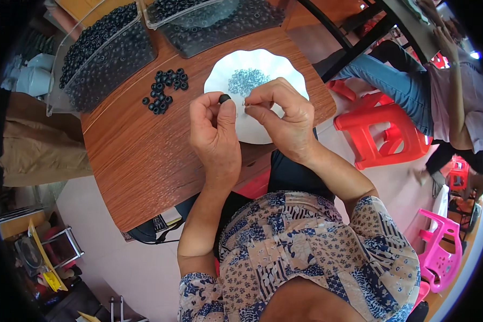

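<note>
My left hand (pixel 216 126) pinches a small black ring-like part (pixel 224 99) between thumb and forefinger. Just to its right, my right hand (pixel 284 112) has its thumb and forefinger pressed together on a tiny piece, too small to name. Both hands are above a white scalloped plate (pixel 225 67), on which a heap of tiny grey pieces (pixel 247 80) lies. Left of the plate, a loose cluster of black ring-like parts (pixel 169 79) rests on the brown wooden table (pixel 145 145).
Clear plastic bins (pixel 110 70) full of black parts stand along the table's far side. A red plastic stool (pixel 381 134) is on the floor at the right, near a seated person in jeans (pixel 386 78). Someone in tan trousers (pixel 43 142) is at the left.
</note>
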A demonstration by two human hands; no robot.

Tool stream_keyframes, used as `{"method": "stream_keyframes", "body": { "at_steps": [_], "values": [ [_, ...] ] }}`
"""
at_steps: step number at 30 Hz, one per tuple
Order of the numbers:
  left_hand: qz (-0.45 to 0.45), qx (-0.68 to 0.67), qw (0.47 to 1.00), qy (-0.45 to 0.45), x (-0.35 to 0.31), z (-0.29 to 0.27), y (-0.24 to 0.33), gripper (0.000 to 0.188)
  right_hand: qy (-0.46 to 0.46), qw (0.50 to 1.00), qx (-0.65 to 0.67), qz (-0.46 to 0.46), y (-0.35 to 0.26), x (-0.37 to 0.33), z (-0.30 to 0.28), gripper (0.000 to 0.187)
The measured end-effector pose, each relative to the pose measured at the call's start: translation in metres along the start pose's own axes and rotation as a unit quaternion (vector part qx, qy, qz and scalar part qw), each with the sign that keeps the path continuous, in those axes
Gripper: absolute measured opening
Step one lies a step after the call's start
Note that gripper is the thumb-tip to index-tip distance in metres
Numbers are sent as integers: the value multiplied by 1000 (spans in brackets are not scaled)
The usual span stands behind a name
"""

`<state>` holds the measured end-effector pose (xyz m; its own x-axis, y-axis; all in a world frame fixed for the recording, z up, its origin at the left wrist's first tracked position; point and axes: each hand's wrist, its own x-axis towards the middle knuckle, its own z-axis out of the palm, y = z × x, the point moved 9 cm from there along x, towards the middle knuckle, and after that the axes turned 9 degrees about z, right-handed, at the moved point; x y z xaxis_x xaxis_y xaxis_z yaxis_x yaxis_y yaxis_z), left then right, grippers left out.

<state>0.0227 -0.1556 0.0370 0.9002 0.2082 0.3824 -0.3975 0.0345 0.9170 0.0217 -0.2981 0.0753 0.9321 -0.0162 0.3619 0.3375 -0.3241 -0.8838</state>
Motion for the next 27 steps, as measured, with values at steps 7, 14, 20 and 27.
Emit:
{"method": "stream_keyframes", "body": {
  "at_steps": [7,14,20,27],
  "values": [
    [197,307,925,-111,8,14,25,19,-2,999,-36,16,16,-3,-6,16],
    [-33,-7,999,-37,8,-23,1,15,-23,999,21,29,7,-2,0,16],
    [-218,-321,921,-25,-14,-22,-18,24,-54,997,52,-22,-24,-2,16,18],
    [-220,-357,907,36,-20,-30,-15,19,-54,991,-27,-116,-46,-3,30,20]
  ]
}}
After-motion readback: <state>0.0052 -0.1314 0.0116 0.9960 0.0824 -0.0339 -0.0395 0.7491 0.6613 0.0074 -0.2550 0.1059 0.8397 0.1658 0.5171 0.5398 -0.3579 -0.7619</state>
